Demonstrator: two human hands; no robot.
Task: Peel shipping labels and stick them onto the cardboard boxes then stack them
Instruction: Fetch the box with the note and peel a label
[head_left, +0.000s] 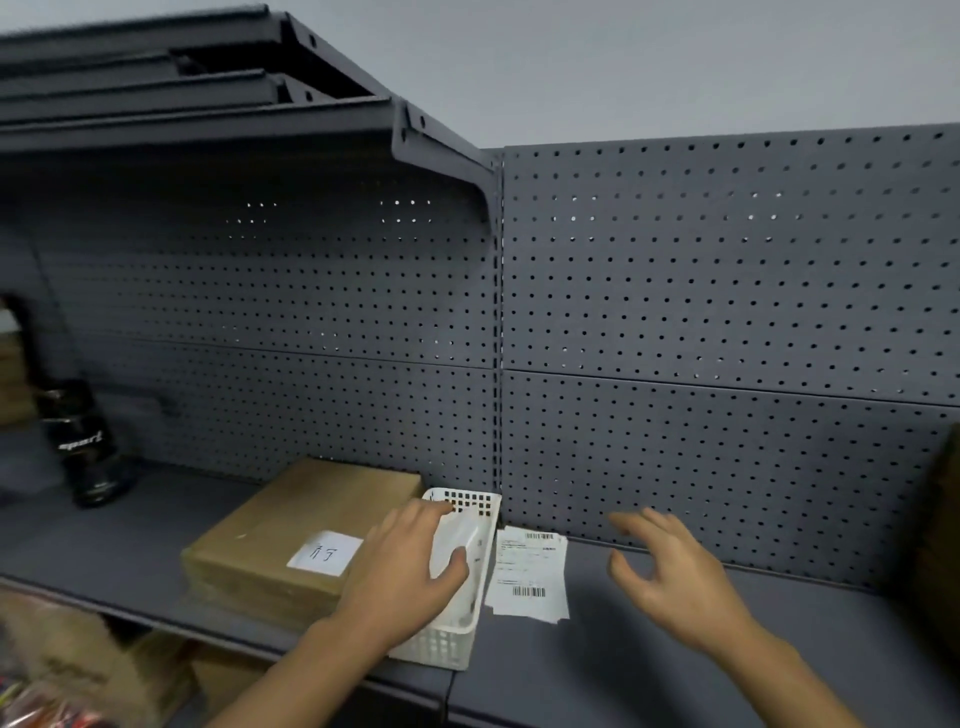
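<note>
Hands at work over a grey metal shelf (675, 675): your left hand (410, 566) reaches across a white slotted basket (447, 644) at the shelf's front edge. Its thumb and fingers are curled round a pale item (452, 535) too blurred to identify. Your right hand (670, 566) hovers above the bare shelf to the right, holding nothing, with its fingers spread and loosely bent.

Between the two hands, just beside the basket's right wall, a small pile of printed shipping labels (527, 571) lies flat, barcodes facing up. On the basket's left, touching it or nearly so, sits a flat cardboard box (291, 525). The box carries a white handwritten label (324, 552) on its top, near your left hand.

Farther left, well apart from the box, a black bottle (85, 441) stands upright. Brown cartons (78, 665) show beneath the shelf at lower left. Behind everything rises a grey pegboard (727, 286), with an upper shelf (208, 119) jutting out over the left half.
</note>
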